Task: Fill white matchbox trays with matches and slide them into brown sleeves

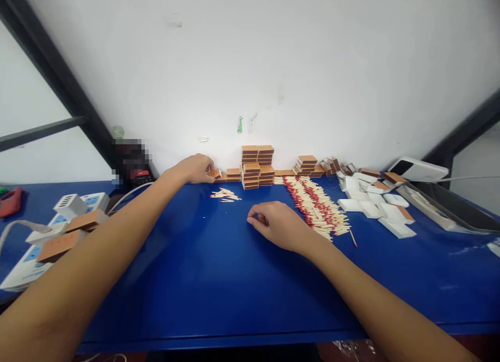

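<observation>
At the back of the blue table, by the wall, my left hand point(197, 168) is closed on a brown matchbox point(214, 173), at the left end of a low row of matchboxes point(233, 175). My right hand point(275, 224) rests near the middle of the table with its fingers curled in and nothing visible in them. Just right of it lies a broad spread of red-tipped matches point(318, 208). Between my hands and further back is a small loose pile of matches point(225, 194). Stacked matchboxes point(258, 166) stand against the wall behind.
White matchbox trays point(369, 200) are heaped at the right, beside a grey-lined open case point(449, 206) and a white device point(417, 169). Another stack of matchboxes point(307, 164) stands at the back. At left, a power strip point(23, 271) carries plugs and two matchboxes point(62, 245).
</observation>
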Available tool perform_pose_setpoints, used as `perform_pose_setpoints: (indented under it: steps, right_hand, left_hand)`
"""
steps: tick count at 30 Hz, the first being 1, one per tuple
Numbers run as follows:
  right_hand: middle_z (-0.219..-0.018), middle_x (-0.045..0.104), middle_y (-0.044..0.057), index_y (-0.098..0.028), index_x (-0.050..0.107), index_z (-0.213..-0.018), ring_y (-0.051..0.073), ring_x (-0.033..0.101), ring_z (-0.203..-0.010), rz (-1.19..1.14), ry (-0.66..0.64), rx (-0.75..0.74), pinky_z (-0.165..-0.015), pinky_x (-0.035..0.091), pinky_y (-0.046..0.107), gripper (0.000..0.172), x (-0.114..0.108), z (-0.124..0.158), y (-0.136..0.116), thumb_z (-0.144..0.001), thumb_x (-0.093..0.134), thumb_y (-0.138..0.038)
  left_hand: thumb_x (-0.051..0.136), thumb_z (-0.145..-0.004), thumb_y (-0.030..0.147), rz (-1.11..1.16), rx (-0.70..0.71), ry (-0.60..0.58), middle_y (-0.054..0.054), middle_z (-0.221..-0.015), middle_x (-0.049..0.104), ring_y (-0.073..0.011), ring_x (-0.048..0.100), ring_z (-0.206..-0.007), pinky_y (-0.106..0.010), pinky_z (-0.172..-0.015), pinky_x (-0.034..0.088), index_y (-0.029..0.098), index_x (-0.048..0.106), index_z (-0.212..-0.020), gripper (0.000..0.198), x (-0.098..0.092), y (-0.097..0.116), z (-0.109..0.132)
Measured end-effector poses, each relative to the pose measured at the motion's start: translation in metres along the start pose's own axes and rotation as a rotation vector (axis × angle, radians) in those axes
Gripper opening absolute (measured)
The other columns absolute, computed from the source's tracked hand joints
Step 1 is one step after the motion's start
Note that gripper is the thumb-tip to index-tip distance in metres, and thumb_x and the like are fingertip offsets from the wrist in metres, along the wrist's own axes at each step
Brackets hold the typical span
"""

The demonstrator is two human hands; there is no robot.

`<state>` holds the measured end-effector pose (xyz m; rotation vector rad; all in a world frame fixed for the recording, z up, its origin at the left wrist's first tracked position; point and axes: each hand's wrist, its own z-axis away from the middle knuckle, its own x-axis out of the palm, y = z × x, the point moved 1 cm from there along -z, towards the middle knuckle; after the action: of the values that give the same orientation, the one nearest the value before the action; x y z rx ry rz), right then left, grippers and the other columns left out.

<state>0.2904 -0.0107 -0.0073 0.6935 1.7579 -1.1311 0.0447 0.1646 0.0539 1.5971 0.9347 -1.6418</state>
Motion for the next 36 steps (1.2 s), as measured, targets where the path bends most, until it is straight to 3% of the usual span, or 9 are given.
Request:
perform_pose_setpoints:
  steps: [4,9,10,13,16,19,24,31,36]
  right_hand:
    - [-0.081,0.072,0.002,-0.02,0.077,-0.098,0.015,0.056,-0.07,0.011,0.006,-0.011,-0.067,0.035,0.029,0.014,-0.002,0.0,0.0,-0.1,0.064,-0.024]
    - [-0.083,0.073,0.003,-0.02,0.076,-0.098,0.016,0.057,-0.072,0.028,0.014,-0.029,-0.071,0.037,0.03,0.014,-0.006,0.002,-0.003,-0.101,0.063,-0.024]
    - [-0.083,0.073,0.003,-0.02,0.076,-0.098,0.016,0.058,-0.072,0.031,0.012,-0.033,-0.071,0.037,0.03,0.014,-0.005,0.003,-0.004,-0.101,0.063,-0.024]
    - [-0.084,0.073,0.004,-0.02,0.076,-0.098,0.016,0.059,-0.074,0.033,-0.011,-0.036,-0.071,0.037,0.03,0.014,-0.002,0.004,-0.006,-0.101,0.063,-0.024]
    - [-0.084,0.073,0.004,-0.02,0.076,-0.098,0.017,0.059,-0.074,0.032,-0.037,-0.026,-0.07,0.037,0.03,0.015,0.001,0.004,-0.007,-0.101,0.062,-0.024]
    - [-0.083,0.073,0.003,-0.021,0.077,-0.099,0.017,0.06,-0.074,0.026,-0.05,-0.029,-0.069,0.037,0.03,0.015,0.003,0.003,-0.007,-0.101,0.063,-0.024]
    - [-0.082,0.073,0.003,-0.022,0.077,-0.098,0.016,0.06,-0.071,-0.011,-0.058,0.002,-0.066,0.037,0.03,0.015,0.002,0.001,-0.006,-0.1,0.062,-0.024]
    - [-0.078,0.072,0.001,-0.021,0.077,-0.096,0.015,0.057,-0.068,-0.013,-0.027,0.013,-0.065,0.035,0.029,0.016,0.0,0.0,-0.002,-0.1,0.062,-0.026]
    - [-0.077,0.071,0.001,-0.021,0.077,-0.096,0.015,0.056,-0.068,-0.009,-0.036,0.002,-0.066,0.035,0.029,0.016,0.002,0.001,-0.001,-0.101,0.062,-0.025]
  left_hand:
    - [0.068,-0.082,0.045,-0.001,0.04,0.038,-0.011,-0.114,0.077,-0.0241,0.071,-0.097,-0.03,-0.082,0.05,0.017,0.075,-0.117,0.045,0.011,0.008,-0.014]
    - [0.069,-0.083,0.049,0.002,0.024,-0.011,-0.012,-0.117,0.076,-0.0257,0.071,-0.101,-0.031,-0.084,0.052,0.017,0.073,-0.123,0.052,-0.011,-0.007,0.026]
    - [0.071,-0.081,0.052,-0.001,-0.014,-0.056,-0.011,-0.11,0.077,-0.026,0.072,-0.094,-0.032,-0.079,0.052,0.018,0.074,-0.119,0.051,-0.018,-0.013,0.04]
    - [0.082,-0.067,0.052,0.017,-0.228,-0.404,-0.006,-0.106,0.078,-0.0253,0.072,-0.089,-0.03,-0.071,0.05,0.027,0.075,-0.113,0.053,-0.035,-0.03,0.092]
    - [0.085,-0.06,0.052,0.027,-0.369,-0.557,-0.006,-0.12,0.075,-0.0274,0.071,-0.098,-0.03,-0.075,0.051,0.029,0.073,-0.12,0.066,-0.038,-0.037,0.143]
    - [0.083,-0.061,0.05,0.022,-0.394,-0.482,-0.007,-0.131,0.072,-0.0305,0.067,-0.11,-0.032,-0.085,0.049,0.031,0.07,-0.128,0.071,-0.035,-0.038,0.172]
    - [0.076,-0.067,0.046,0.054,-0.409,-0.35,-0.008,-0.13,0.072,-0.0293,0.066,-0.108,-0.029,-0.083,0.048,0.027,0.069,-0.13,0.067,-0.036,-0.055,0.178]
    - [0.078,-0.065,0.052,0.139,-0.478,-0.399,-0.003,-0.132,0.073,-0.0292,0.066,-0.113,-0.027,-0.089,0.047,0.029,0.066,-0.139,0.079,-0.038,-0.08,0.187]
    - [0.086,-0.054,0.055,-0.001,-0.53,-0.462,-0.004,-0.14,0.069,-0.0348,0.064,-0.119,-0.033,-0.092,0.045,0.039,0.047,-0.159,0.112,-0.032,-0.078,0.199]
